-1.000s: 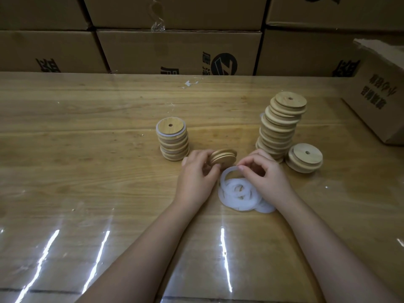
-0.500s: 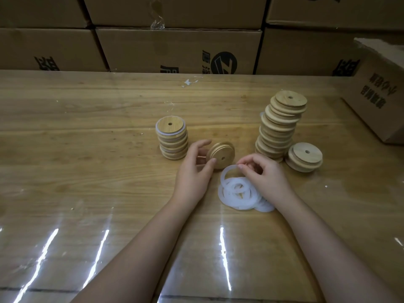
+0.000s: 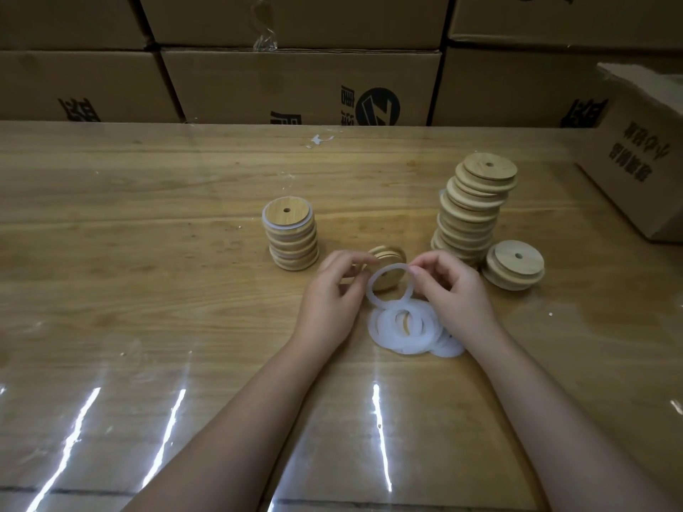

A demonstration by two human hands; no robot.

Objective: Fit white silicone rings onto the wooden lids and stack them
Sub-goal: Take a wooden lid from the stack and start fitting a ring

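My left hand (image 3: 330, 293) grips a round wooden lid (image 3: 388, 269) tilted on edge just above the table. My right hand (image 3: 452, 290) pinches a white silicone ring (image 3: 388, 304), lifted and held in front of that lid. Below it lies a loose pile of white rings (image 3: 406, 332) on the table. A short stack of ringed lids (image 3: 292, 238) stands to the left of my hands. A tall leaning stack of bare lids (image 3: 473, 212) stands to the right, with a low stack of two lids (image 3: 515, 264) beside it.
The wooden table (image 3: 148, 290) carries a glossy clear cover. Cardboard boxes (image 3: 295, 86) line the far edge, and another box (image 3: 643, 160) sits on the table at the right.
My right hand has lifted one ring off the pile and brought it up to the lid. My left hand has shifted its hold and kept the lid tilted.
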